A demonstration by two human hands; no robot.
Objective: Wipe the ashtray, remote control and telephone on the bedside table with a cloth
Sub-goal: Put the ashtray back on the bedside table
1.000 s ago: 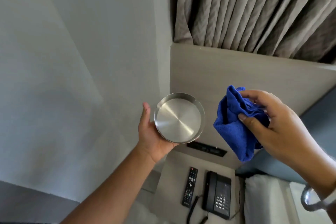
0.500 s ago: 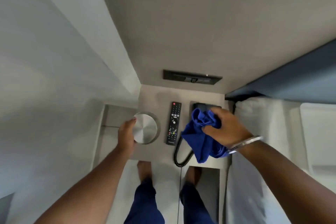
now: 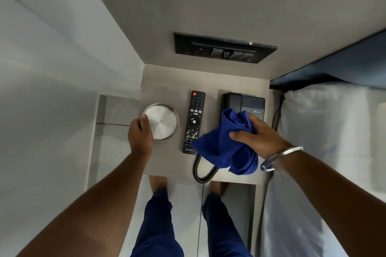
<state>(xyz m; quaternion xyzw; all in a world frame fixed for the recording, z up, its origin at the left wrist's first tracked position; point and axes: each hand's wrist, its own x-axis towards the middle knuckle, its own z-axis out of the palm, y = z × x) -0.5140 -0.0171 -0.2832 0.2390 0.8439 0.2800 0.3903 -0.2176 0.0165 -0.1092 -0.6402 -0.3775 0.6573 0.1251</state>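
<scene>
Ashtray (image 3: pixel 161 124): round metal dish on the bedside table (image 3: pixel 167 162), near its left edge; left hand (image 3: pixel 139 133) holds the rim, fingers curled on it. Best released flat, inboard of that drop. Cloth (image 3: pixel 221 148): blue, bunched, gripped by the right hand (image 3: pixel 257 137) over the telephone (image 3: pixel 243 103). Remote control (image 3: pixel 193 121): between ashtray and telephone, likely next. Room: narrow gaps either side; coiled cord (image 3: pixel 201 173) overhangs the front edge, a snag risk.

The bedside table (image 3: pixel 167 165) bears ashtray (image 3: pixel 164 121), remote control (image 3: pixel 194 121) and telephone (image 3: pixel 243 103).
</scene>
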